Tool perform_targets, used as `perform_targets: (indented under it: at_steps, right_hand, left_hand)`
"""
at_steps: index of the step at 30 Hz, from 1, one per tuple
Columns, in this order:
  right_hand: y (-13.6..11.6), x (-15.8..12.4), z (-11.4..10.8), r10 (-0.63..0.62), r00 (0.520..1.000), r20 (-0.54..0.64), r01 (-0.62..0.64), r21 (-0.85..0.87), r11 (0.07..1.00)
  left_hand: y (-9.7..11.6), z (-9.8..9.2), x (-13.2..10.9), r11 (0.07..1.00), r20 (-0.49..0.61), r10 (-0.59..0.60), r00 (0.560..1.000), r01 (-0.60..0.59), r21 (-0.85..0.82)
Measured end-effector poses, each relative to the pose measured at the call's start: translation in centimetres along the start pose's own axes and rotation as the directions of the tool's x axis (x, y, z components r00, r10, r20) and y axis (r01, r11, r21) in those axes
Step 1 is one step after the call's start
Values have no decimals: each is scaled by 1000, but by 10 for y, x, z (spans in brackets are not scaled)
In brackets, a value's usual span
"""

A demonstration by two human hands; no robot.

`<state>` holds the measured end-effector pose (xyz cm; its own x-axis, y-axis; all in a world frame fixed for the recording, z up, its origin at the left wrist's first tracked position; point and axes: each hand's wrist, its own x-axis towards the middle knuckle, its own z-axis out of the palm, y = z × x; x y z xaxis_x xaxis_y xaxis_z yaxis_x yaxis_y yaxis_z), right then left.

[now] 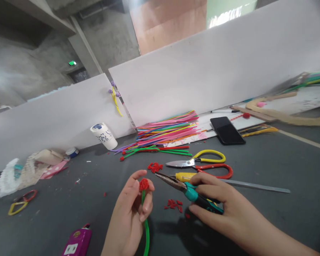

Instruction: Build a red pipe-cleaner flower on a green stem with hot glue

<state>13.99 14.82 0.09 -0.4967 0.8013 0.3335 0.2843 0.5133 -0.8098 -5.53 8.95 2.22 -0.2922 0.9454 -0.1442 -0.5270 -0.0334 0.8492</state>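
Note:
My left hand [133, 209] is closed on a small flower with a curly red head [144, 184] and a green stem [146, 234] hanging down. The head shows between thumb and fingers. In my right hand [218, 199] are needle-nose pliers [189, 190] with teal and black handles, their jaws pointing left toward the flower but apart from it. Loose red bits [174, 204] lie on the dark table between the hands, and a red clump [155, 167] sits just beyond the plier tips. Scissors [192, 163] with one yellow and one red handle lie behind the pliers.
Behind lie a bundle of coloured stems [168, 129], a white cup [104, 136] and a black phone [226, 130]. A glue gun [186, 176] rests near the scissors, partly covered. A purple box [77, 241] stands at the front left. White panels [202, 71] border the table.

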Motion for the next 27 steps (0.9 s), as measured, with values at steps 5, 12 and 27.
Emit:
perform_targets:
  at_steps: [5, 12, 27]
  right_hand:
    - [-3, 4, -4, 90, 993, 72, -101, 161, 982]
    - [0, 3, -5, 117, 986, 118, -148, 306, 941]
    - [3, -12, 30, 177, 908, 380, -415, 754, 509]
  left_hand:
    - [0, -7, 5, 993, 18, -24, 1000, 26, -115]
    - [1, -3, 3, 997, -17, 3, 1000, -5, -83]
    - [-19, 74, -33, 838, -170, 541, 823, -513, 184]
